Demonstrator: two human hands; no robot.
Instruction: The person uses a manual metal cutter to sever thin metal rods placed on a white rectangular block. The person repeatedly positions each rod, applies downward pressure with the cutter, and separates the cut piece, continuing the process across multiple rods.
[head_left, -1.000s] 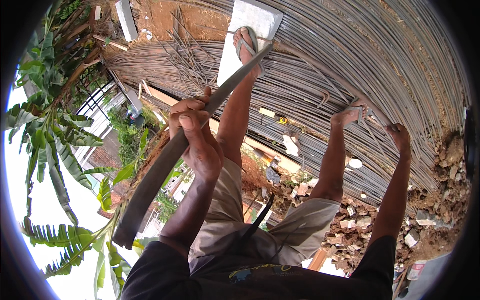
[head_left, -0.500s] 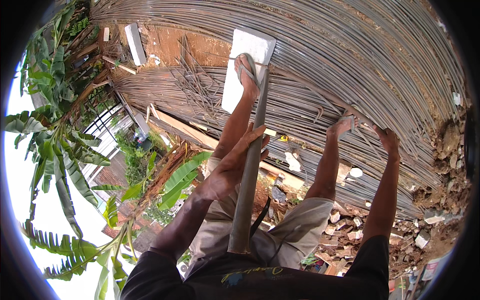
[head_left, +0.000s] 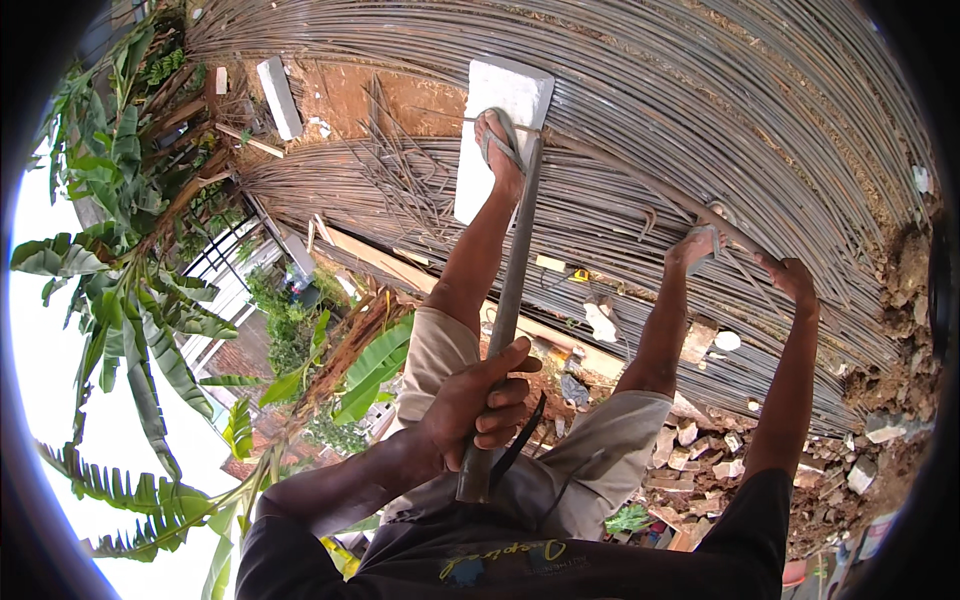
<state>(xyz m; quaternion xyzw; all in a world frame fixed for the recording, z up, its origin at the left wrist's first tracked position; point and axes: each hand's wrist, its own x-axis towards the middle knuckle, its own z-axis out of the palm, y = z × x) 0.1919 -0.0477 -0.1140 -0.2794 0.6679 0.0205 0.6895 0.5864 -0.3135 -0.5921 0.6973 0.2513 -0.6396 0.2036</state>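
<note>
My left hand (head_left: pixel 487 405) is wrapped around a long grey metal pipe (head_left: pixel 519 260), close to its near end. The pipe's far end meets the right edge of a white block (head_left: pixel 510 85). My left foot (head_left: pixel 498 140), in a flip-flop, stands on that block, over a thin rod (head_left: pixel 440 114) lying across it. Out to the right, my right hand (head_left: pixel 790 280) grips the end of a second, brownish pipe (head_left: pixel 650 182), which slants from the block's edge past my right foot (head_left: pixel 697 245).
Long steel bars (head_left: pixel 720 100) cover the ground, with short rod offcuts (head_left: pixel 400 170) at the left. Wooden planks (head_left: pixel 370 255) lie below them. Broken bricks (head_left: pixel 690 450) fill the lower right. Banana leaves (head_left: pixel 150 350) and another white block (head_left: pixel 279 97) are at the left.
My left hand has slid down the grey pipe toward its near end, its spread fingers closing around it. My right hand stays on the brownish pipe. The view has shifted slightly.
</note>
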